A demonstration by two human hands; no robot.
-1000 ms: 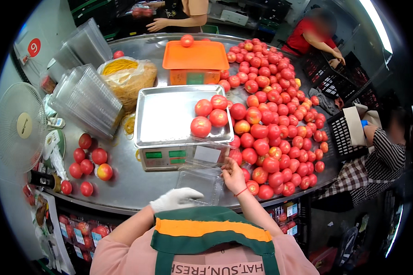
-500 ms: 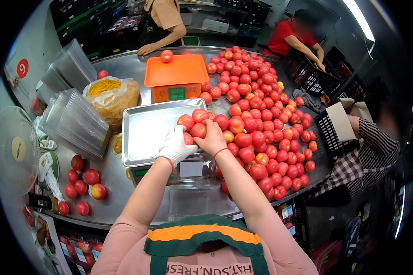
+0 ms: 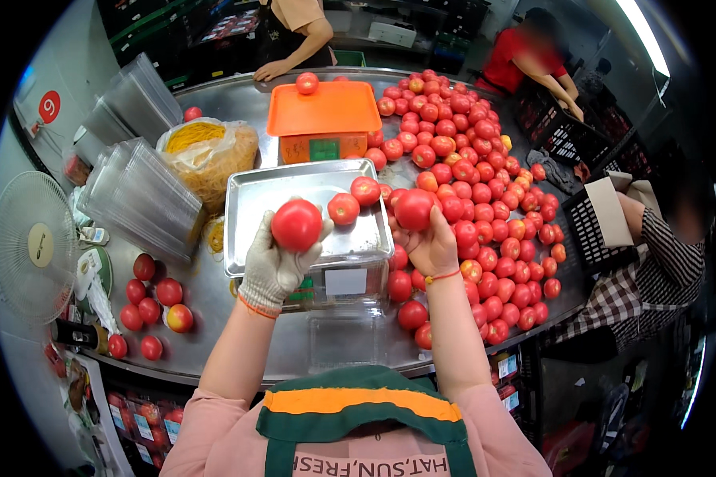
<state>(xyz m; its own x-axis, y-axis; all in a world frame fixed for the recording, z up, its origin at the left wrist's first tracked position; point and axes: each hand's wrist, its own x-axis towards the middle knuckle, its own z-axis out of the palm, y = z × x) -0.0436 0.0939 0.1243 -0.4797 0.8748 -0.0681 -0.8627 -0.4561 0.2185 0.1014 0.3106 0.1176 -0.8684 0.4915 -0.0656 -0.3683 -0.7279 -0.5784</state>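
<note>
My left hand [image 3: 275, 268], in a white knit glove, holds a red tomato [image 3: 297, 225] up over the steel weighing tray [image 3: 286, 191]. My bare right hand [image 3: 432, 245] grips a second red tomato [image 3: 414, 210] at the tray's right edge. Two tomatoes [image 3: 355, 199] lie on the tray, which sits on a green scale. An empty clear plastic box [image 3: 344, 338] stands in front of the scale, close to my body.
A large heap of tomatoes [image 3: 469, 167] covers the table's right half. An orange scale [image 3: 325, 118] stands behind the tray. Stacked clear boxes [image 3: 139, 199], a bag of yellow nets [image 3: 205, 155], a fan [image 3: 25, 246] and several tomatoes [image 3: 153, 298] are left. Three other people stand around.
Both hands reached from near my body to the tray, each took a tomato, and now lift them off it. Fewer tomatoes lie on the tray.
</note>
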